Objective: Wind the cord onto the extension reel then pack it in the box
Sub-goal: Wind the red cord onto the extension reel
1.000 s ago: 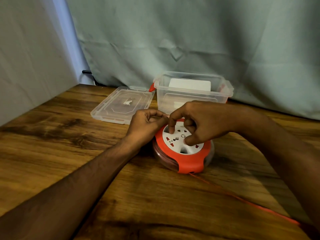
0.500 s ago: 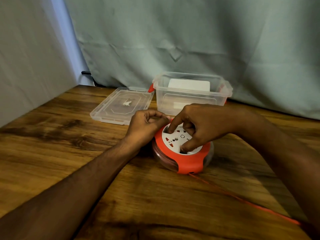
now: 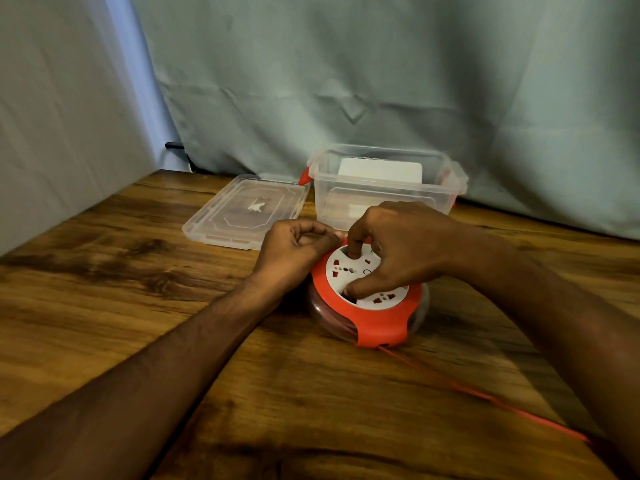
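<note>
Wooden table: our right hand hooks finger and thumb into the reel; our left hand pinches its rim. Loose cord beyond our grip may snag, we judge.

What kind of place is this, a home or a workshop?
Probably a makeshift recording corner indoors, not a clear workshop: a wooden table stands against wrinkled grey cloth backdrops, with only the extension reel and a clear plastic box set out.

Both hands on red reel, cord trailing, open box behind
</note>
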The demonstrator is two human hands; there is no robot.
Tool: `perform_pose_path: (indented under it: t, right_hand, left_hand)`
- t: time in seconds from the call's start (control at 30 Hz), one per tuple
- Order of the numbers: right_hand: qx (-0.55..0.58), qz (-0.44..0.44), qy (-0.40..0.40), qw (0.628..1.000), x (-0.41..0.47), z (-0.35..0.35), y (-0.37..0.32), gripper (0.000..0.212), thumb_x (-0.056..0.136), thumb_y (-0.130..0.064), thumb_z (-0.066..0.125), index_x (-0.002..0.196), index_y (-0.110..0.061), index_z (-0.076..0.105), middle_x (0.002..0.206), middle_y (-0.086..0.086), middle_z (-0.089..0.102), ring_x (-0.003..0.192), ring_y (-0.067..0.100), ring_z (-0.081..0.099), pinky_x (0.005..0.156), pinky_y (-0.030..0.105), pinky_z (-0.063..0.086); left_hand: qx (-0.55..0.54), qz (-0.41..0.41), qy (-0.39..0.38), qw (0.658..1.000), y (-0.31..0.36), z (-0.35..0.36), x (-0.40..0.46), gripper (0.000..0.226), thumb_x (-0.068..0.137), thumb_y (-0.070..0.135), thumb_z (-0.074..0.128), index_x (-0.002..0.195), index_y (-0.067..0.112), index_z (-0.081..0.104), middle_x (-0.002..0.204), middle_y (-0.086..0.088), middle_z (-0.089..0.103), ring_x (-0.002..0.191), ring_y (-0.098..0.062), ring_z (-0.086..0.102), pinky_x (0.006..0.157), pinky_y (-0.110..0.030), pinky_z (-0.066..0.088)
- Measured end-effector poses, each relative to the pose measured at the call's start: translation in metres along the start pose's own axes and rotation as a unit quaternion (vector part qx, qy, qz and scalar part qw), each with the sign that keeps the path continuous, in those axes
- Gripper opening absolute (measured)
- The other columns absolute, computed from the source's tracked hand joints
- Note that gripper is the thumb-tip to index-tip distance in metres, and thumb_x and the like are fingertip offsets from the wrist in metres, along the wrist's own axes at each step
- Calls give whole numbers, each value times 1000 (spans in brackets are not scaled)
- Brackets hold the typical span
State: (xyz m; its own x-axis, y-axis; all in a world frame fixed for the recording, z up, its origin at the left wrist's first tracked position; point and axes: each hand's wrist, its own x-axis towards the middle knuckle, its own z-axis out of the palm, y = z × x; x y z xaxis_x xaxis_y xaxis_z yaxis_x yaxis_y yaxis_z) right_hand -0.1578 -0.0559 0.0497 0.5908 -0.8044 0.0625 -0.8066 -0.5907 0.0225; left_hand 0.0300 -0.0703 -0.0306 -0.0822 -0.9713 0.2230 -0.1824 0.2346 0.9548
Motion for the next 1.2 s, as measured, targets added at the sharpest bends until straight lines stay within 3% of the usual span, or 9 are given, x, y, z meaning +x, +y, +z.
perform_pose_path:
  t: [0.2,0.3,0.47,0.63,0.8,0.9,0.97,1.07,1.2]
  right_hand:
    - [-26,-1,36,999,6,6,4,60,57,-92,58,80,-36,63,86,-17,56,81,6,51,55,18,31]
    - [-33,8,72,997,6,11,4,62,57,-95,51,62,-32,49,71,-17,56,70,6,53,54,21,30]
    - [-54,43,82,994,7,16,3,66,69,-89,49,80,-26,62,75,-8,57,72,12,56,61,28,38]
    - [-59,55,70,994,6,15,1,57,77,-85,48,64,-29,46,63,-13,46,62,7,48,51,24,27]
    - [-31,0,26,999,1,0,1,47,84,-72,55,83,-28,70,74,-16,58,69,4,56,60,25,45]
    - [39,-69,-13,997,-5,-18,3,17,84,-47,75,90,-32,71,66,-32,60,64,-9,58,51,13,40]
    - [107,-76,-65,989,-8,-23,4,27,81,-32,81,106,-35,72,68,-46,56,65,-17,57,48,10,41]
    - [147,-74,-106,981,-9,-22,7,41,81,-27,81,120,-35,70,54,-24,58,52,-3,55,47,13,38]
    - [140,-81,-116,980,-9,-20,5,52,78,-35,86,125,-28,68,62,-58,43,66,-30,49,57,0,38]
  left_hand:
    - [-10,-2,-12,1000,0,0,0,18,91,23,75,104,10,78,93,-4,82,84,-15,80,73,-30,64]
    - [-10,-4,-15,1000,0,1,0,17,91,23,76,102,11,79,90,-2,82,82,-14,80,69,-26,62]
    - [-10,-6,-11,1000,0,1,0,13,91,24,76,99,14,79,84,-1,82,76,-14,79,62,-21,59]
    - [-11,-9,-9,1000,0,1,0,15,91,24,76,101,12,79,83,-2,82,73,-14,79,60,-20,58]
    - [-16,-8,-13,1000,0,0,0,16,91,24,75,102,12,78,86,-4,82,75,-15,80,62,-22,60]
    - [-10,-4,-14,1000,1,1,0,13,91,24,75,99,15,79,85,-1,82,75,-13,80,61,-20,60]
    - [-9,-1,-14,1000,1,0,0,7,91,24,74,94,20,79,83,3,82,73,-10,79,59,-17,58]
    - [-12,2,-14,1000,0,0,0,8,91,23,74,95,18,79,86,2,82,76,-10,79,61,-18,59]
    - [-4,4,-14,1000,-2,0,1,12,91,24,74,98,15,79,84,-1,82,77,-14,79,64,-23,60]
